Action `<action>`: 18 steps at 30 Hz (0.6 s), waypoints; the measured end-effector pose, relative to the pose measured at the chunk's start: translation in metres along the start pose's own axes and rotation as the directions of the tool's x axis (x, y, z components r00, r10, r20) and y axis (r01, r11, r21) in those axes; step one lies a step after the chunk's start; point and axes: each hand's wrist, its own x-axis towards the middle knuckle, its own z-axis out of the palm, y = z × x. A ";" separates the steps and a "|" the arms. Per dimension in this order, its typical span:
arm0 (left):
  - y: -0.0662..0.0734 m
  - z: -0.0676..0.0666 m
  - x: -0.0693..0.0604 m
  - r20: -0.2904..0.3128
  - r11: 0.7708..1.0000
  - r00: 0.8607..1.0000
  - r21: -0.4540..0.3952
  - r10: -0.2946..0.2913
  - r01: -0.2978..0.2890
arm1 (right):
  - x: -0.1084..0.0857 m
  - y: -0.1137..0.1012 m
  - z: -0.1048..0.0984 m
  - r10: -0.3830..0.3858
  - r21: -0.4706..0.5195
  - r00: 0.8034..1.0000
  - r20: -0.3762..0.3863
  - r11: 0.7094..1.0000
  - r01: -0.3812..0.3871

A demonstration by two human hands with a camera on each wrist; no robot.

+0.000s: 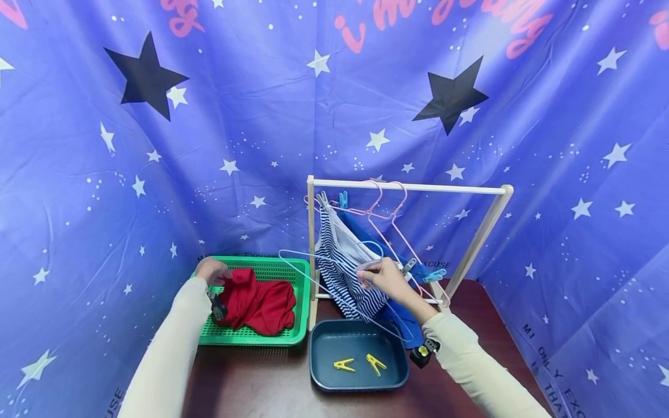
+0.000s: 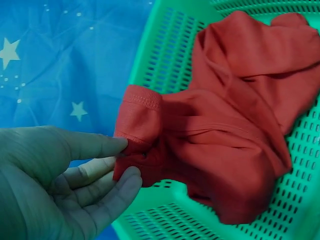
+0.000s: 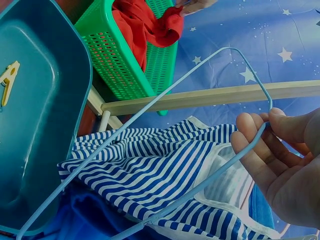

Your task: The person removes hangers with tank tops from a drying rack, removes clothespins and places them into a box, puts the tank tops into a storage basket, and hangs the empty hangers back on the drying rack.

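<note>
My left hand (image 1: 213,271) pinches an edge of a red garment (image 1: 263,305) between thumb and fingers. The cloth lies bunched in a green perforated basket (image 1: 302,328), and its pinched corner is raised at the basket's left side in the left wrist view. A light blue clothes hanger (image 3: 120,131) is held by my right hand (image 1: 389,280), with thumb and fingertips at one bent end. Behind the hanger, a blue-and-white striped garment (image 3: 145,170) hangs from the rack, apart from the red one.
A wooden rack (image 1: 444,188) carries pink hangers (image 1: 397,217), a dark blue garment (image 1: 407,328) and blue clothespins (image 1: 435,276). In front stands a dark tray (image 1: 360,387) with two yellow clothespins (image 1: 344,365). Starry purple-blue fabric (image 1: 251,116) surrounds the brown table (image 1: 251,383).
</note>
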 end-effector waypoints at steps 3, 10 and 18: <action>-0.005 0.005 0.001 0.009 1.000 1.000 -0.001 0.008 -0.008 | 0.000 0.001 0.000 -0.007 -0.009 1.000 0.002 1.000 0.007; -0.012 0.018 -0.001 0.004 0.999 1.000 0.041 0.014 -0.014 | 0.000 0.000 -0.001 -0.013 -0.007 1.000 -0.004 1.000 0.013; -0.021 0.030 -0.005 0.022 0.999 1.000 -0.045 0.011 -0.010 | 0.001 0.003 0.001 -0.025 0.010 1.000 0.008 1.000 0.025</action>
